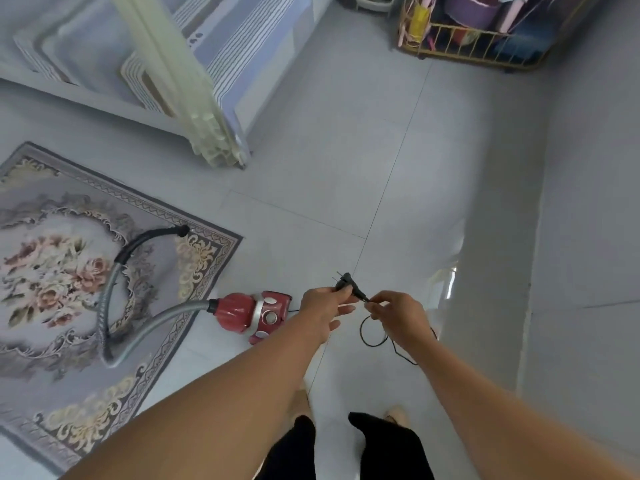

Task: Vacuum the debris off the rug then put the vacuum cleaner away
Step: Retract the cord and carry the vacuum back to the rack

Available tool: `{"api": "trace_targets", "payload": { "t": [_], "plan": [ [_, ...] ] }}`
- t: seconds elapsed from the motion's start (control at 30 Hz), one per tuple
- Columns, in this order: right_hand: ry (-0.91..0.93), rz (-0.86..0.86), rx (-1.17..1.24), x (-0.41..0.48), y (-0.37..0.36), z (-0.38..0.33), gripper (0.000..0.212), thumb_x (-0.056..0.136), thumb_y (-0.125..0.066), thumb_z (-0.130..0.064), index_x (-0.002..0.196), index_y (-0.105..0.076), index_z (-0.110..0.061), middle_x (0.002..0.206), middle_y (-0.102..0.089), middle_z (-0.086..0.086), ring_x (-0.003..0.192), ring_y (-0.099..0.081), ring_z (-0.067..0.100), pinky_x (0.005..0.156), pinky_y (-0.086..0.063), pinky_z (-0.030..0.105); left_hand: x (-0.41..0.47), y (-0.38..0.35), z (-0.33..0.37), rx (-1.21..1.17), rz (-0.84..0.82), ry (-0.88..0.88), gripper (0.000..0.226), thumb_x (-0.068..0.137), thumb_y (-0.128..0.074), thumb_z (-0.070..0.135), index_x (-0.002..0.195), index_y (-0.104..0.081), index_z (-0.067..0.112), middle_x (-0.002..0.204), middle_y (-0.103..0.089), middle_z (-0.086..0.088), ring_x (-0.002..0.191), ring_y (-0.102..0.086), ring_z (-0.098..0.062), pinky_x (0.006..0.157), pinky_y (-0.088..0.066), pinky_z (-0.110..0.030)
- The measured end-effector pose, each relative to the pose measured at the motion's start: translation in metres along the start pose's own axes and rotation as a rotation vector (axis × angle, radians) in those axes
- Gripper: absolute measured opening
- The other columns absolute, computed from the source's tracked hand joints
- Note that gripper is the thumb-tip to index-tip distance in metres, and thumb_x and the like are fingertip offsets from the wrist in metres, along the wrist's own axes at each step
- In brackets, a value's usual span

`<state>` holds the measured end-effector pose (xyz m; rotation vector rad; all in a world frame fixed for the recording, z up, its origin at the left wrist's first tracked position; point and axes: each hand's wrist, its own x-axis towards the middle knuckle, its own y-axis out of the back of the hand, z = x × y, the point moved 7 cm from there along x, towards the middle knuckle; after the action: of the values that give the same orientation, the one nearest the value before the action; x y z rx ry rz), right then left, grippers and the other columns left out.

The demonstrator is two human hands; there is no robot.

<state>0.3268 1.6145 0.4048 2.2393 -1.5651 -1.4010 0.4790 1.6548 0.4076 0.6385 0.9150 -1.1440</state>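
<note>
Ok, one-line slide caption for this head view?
Both hands hold the vacuum's plug and cord; red vacuum cleaner sits beside the rug.

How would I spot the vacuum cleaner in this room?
Find the flowered rug on the pale tiled floor. Just off its right edge sits the vacuum cleaner. It is the only red thing there, small and rounded, with a grey hose looping back onto the rug.

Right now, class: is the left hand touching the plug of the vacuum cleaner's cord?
Touching. The head view shows the left hand pinching the black plug between its fingertips, prongs pointing away, while the right hand holds the cord just behind it.
</note>
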Motion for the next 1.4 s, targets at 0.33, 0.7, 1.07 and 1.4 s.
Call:
{"api": "trace_targets", "payload": {
  "t": [0.33,0.7,1.07,1.4],
  "plan": [
    [-0.087,-0.011,-0.003,0.084,-0.107,-0.005,0.014,0.087,-0.064,-0.036,0.077,-0.066,-0.028,0.072,-0.070,-0.002,0.070,-0.064,0.020,0.068,-0.051,0.033,0.113,0.084,-0.018,-0.108,-0.006,0.079,0.012,0.096,-0.057,0.026,0.099,-0.067,0.019,0.093,-0.075,0.006,0.086,-0.066,-0.010,0.076,-0.045,-0.027],
    [-0.140,-0.093,-0.156,0.230,-0.186,0.044,0.012,0.090,-0.064,-0.034,0.091,-0.070,-0.024,0.088,-0.072,0.001,0.074,-0.062,0.019,0.065,-0.045,0.027,0.262,0.119,-0.080,-0.066,0.117,0.065,0.013,0.092,-0.060,0.024,0.099,-0.069,0.017,0.088,-0.075,0.001,0.076,-0.069,-0.012,0.068,-0.047,-0.024],
    [-0.181,0.001,-0.186,0.327,-0.307,0.084,0.021,0.092,-0.061,-0.037,0.077,-0.065,-0.022,0.079,-0.071,0.003,0.074,-0.066,0.023,0.069,-0.052,0.031,0.392,0.208,-0.181,0.132,0.307,0.012,0.016,0.095,-0.052,0.007,0.100,-0.066,0.002,0.083,-0.068,-0.009,0.062,-0.060,-0.012,0.043,-0.041,-0.010],
    [-0.198,0.155,-0.078,0.399,-0.364,0.078,0.020,0.094,-0.060,-0.035,0.089,-0.067,-0.016,0.088,-0.070,0.007,0.073,-0.059,0.023,0.069,-0.047,0.029,0.458,0.283,-0.161,0.821,0.709,-0.302,0.028,0.090,-0.060,0.024,0.114,-0.053,0.011,0.116,-0.051,-0.009,0.108,-0.044,-0.026,0.098,-0.034,-0.034]
  ]
}}
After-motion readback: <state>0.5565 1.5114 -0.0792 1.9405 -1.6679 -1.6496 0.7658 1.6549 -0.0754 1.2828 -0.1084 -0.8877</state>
